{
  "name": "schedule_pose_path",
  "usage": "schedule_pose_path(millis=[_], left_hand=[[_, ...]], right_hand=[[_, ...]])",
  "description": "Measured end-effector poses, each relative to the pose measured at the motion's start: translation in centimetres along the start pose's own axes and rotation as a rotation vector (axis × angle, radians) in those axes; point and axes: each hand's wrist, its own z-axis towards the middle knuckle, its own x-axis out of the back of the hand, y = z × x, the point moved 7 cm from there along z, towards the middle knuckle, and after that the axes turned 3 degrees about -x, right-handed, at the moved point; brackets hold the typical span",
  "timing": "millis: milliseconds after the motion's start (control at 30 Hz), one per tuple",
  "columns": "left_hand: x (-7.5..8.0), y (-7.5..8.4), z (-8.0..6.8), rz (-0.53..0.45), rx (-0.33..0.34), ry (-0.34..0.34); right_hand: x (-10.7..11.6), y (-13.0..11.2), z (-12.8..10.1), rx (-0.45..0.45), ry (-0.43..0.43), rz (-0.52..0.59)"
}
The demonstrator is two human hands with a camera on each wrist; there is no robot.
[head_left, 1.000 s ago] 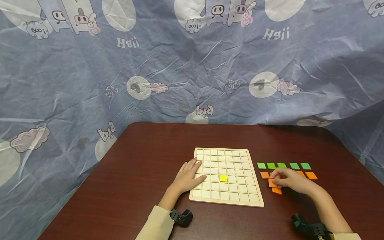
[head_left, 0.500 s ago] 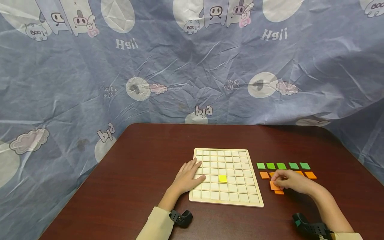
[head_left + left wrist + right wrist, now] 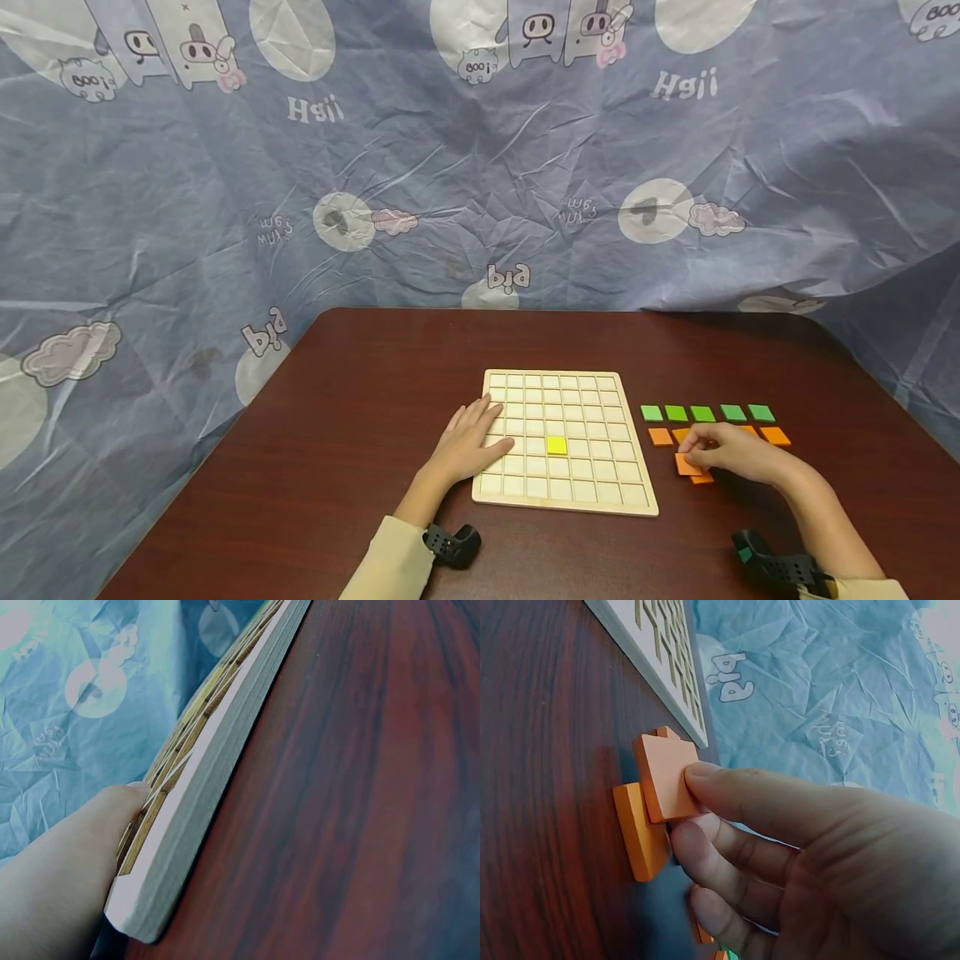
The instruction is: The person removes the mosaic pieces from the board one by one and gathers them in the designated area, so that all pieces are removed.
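On the left part of the wooden grid board [image 3: 566, 492] lies my left hand [image 3: 467, 442], its fingers spread and relaxed along the edge. The left wrist view shows the thumb [image 3: 90, 832] on the board's rim. One yellow square tile [image 3: 557, 445] sits in a cell near the middle. To the right of the board, my right hand [image 3: 723, 450] pinches a light orange tile [image 3: 671, 776] between thumb and fingers. Just under and beside that one, a second orange tile [image 3: 639, 832] lies on the table, partly hidden in the head view.
Behind the right hand is a row of several green tiles [image 3: 702, 414]. In front of that runs a row of orange tiles [image 3: 660, 437], partly covered by the hand. Everything stands on a dark reddish wooden table [image 3: 397, 375], with a patterned blue cloth [image 3: 450, 167] hanging behind.
My right hand has shifted slightly to the right with the light orange tile, and the orange tile under it has moved the same way. My left hand keeps its place.
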Motion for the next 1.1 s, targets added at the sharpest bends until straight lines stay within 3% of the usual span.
schedule_pose_path(millis=[333,800,1100], left_hand=[[-0.14,-0.18,0.13,0.006,0.016,-0.015],[-0.04,-0.05,-0.05,0.001,-0.010,0.021],[-0.09,-0.22,0.15,0.018,0.009,-0.004]], right_hand=[[-0.64,-0.25,0.65,-0.044,0.056,-0.089],[-1.05,-0.18,1.03,-0.050,0.083,-0.087],[-0.32,-0.09,0.28,-0.026,0.013,-0.033]])
